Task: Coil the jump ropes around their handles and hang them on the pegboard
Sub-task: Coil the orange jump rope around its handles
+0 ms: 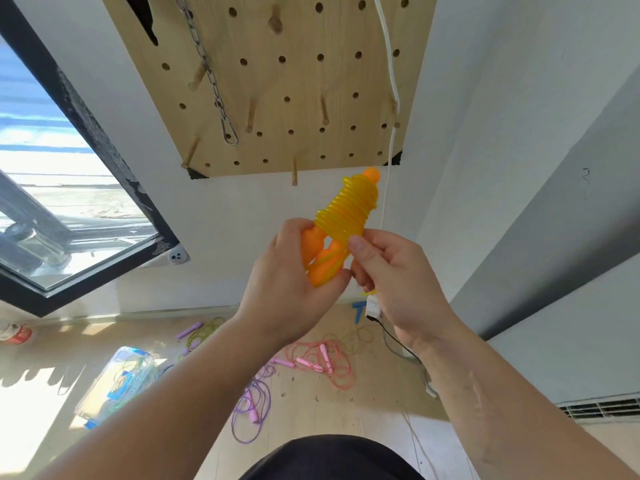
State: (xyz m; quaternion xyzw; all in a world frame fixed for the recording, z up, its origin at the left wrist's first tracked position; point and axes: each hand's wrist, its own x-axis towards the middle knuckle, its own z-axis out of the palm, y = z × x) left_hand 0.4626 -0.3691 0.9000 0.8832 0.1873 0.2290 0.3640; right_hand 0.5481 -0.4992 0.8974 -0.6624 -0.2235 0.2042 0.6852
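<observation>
**Finish the wrap tight**

The left hand [294, 275] grips both handles [323, 268] of the orange jump rope [346, 213], held up just below the pegboard [301, 77]. The right hand [394, 282] pinches the cord at the coil's lower edge. Keep the cord taut, tuck its end under a turn, then pick a free peg [294, 174].

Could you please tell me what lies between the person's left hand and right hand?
Head view: the orange jump rope, coiled around its handles, sits between the left hand and right hand, both gripping it.
</observation>
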